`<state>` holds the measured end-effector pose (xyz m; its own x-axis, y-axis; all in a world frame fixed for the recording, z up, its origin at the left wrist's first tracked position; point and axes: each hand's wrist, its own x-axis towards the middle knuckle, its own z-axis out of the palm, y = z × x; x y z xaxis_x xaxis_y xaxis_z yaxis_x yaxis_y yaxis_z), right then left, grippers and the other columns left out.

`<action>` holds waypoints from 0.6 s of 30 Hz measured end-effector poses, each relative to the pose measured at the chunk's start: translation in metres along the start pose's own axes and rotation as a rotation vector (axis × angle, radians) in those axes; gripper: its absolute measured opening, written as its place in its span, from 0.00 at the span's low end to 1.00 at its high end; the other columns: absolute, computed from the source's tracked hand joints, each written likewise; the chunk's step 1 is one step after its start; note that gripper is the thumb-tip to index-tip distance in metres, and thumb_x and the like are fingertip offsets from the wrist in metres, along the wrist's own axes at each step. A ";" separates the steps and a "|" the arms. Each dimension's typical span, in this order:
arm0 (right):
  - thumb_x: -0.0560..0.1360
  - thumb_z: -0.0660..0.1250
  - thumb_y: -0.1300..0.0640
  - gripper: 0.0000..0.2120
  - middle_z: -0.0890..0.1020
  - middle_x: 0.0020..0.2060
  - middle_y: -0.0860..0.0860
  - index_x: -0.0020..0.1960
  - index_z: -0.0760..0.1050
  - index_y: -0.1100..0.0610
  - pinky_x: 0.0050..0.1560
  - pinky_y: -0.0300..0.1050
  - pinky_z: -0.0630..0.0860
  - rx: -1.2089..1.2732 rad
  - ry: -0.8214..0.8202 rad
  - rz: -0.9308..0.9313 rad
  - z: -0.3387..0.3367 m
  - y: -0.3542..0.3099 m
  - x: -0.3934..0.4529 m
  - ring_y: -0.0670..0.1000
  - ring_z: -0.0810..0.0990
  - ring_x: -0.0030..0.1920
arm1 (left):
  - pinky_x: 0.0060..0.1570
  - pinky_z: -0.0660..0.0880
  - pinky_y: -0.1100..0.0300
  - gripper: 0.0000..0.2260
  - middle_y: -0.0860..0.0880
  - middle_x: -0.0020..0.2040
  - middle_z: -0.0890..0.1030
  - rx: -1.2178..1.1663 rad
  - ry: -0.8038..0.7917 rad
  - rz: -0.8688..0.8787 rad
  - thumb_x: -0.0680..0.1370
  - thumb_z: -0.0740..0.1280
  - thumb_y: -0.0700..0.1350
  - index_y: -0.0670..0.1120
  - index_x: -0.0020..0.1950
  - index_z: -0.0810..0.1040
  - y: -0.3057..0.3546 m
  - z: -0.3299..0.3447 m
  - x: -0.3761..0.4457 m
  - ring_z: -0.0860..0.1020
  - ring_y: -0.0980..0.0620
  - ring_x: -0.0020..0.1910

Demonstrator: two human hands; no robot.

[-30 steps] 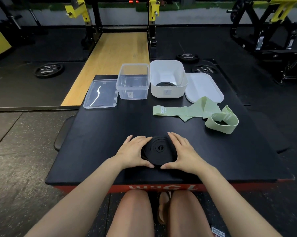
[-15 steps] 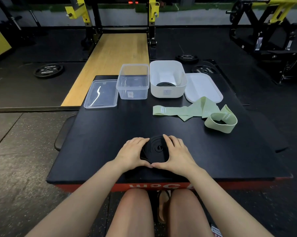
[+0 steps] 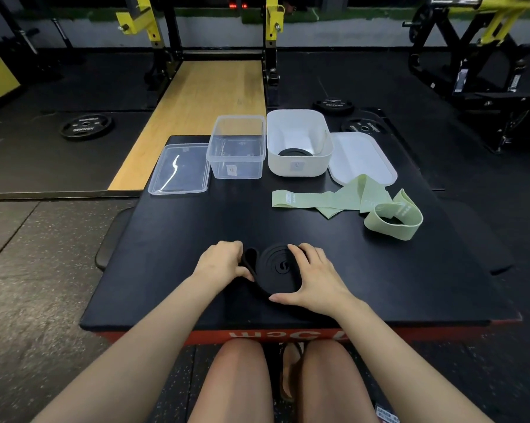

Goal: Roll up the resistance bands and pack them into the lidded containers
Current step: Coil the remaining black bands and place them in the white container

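A black resistance band, coiled into a flat roll, lies on the black table near its front edge. My right hand curls around the roll's right side, thumb at its front. My left hand pinches the band's loose end loop at the roll's left. Green bands lie loose at the right. At the back stand a clear container and a white container with a black roll inside.
A clear lid lies left of the clear container and a white lid right of the white one. Beyond the table are a wooden platform, weight plates on the floor and gym racks. My knees are under the table's front edge.
Both hands cupped the black roll before. Now my left hand has shifted left and pulled the band's outer end out into a small loop, while my right hand stays on the roll.
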<state>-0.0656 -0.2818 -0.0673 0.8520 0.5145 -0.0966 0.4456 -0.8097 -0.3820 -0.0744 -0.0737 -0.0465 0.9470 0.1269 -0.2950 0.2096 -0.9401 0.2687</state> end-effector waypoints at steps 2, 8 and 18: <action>0.64 0.66 0.28 0.52 0.56 0.73 0.50 0.77 0.48 0.51 0.73 0.48 0.55 -0.001 -0.002 0.002 0.000 -0.001 0.000 0.51 0.53 0.72 | 0.48 0.75 0.56 0.17 0.49 0.45 0.81 -0.155 -0.033 -0.059 0.66 0.77 0.47 0.45 0.50 0.75 0.000 0.004 -0.003 0.79 0.48 0.48; 0.64 0.68 0.30 0.51 0.56 0.72 0.49 0.76 0.49 0.52 0.72 0.47 0.57 0.041 0.000 0.006 0.000 -0.002 -0.001 0.50 0.53 0.72 | 0.35 0.71 0.76 0.20 0.50 0.44 0.76 -0.415 -0.114 0.019 0.73 0.67 0.30 0.39 0.64 0.72 0.006 0.011 -0.008 0.75 0.57 0.38; 0.63 0.73 0.36 0.50 0.56 0.72 0.45 0.76 0.51 0.49 0.72 0.43 0.59 0.130 -0.126 -0.117 -0.014 0.011 0.010 0.45 0.50 0.72 | 0.46 0.73 0.63 0.06 0.49 0.49 0.83 -0.006 -0.181 0.225 0.74 0.70 0.42 0.45 0.51 0.79 -0.001 -0.015 0.016 0.79 0.53 0.46</action>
<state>-0.0479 -0.2895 -0.0598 0.7519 0.6406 -0.1561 0.4932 -0.7036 -0.5115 -0.0564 -0.0657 -0.0380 0.9111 -0.1441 -0.3861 0.0010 -0.9361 0.3516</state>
